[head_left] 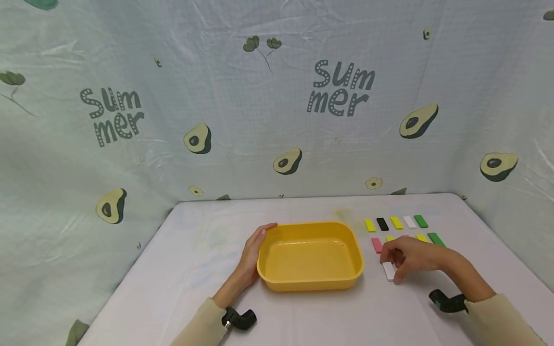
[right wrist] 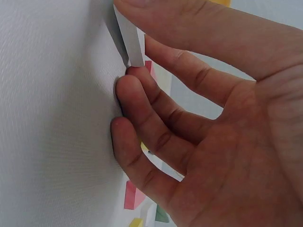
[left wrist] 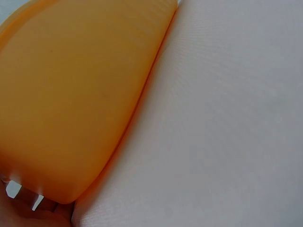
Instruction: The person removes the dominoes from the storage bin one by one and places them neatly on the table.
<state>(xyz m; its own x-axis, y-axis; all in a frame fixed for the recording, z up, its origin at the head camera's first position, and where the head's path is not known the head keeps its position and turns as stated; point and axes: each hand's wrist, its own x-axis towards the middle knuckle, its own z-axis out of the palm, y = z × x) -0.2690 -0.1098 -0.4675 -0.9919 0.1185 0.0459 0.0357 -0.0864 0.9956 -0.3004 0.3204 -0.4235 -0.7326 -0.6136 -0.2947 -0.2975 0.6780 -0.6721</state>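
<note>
A yellow rectangular plastic tub (head_left: pixel 309 262) stands on the table with nothing in it. My left hand (head_left: pixel 251 252) lies against the tub's left wall, its fingers extended along the outside towards the far corner. In the left wrist view the tub wall (left wrist: pixel 80 94) fills the upper left, hiding most of that hand. Right of the tub, my right hand (head_left: pixel 413 257) pinches a small flat white block (head_left: pixel 388 271) between thumb and fingers. The right wrist view shows this white block (right wrist: pixel 131 40) standing on edge by the table surface, the other fingers curled beside it.
Beyond my right hand lie two rows of small blocks, among them a black block (head_left: pixel 383 224), a pink block (head_left: pixel 377 245), a green block (head_left: pixel 436 239) and several yellow ones. My hand partly covers the nearer row. A printed curtain (head_left: pixel 242 96) hangs behind the table (head_left: pixel 207 250).
</note>
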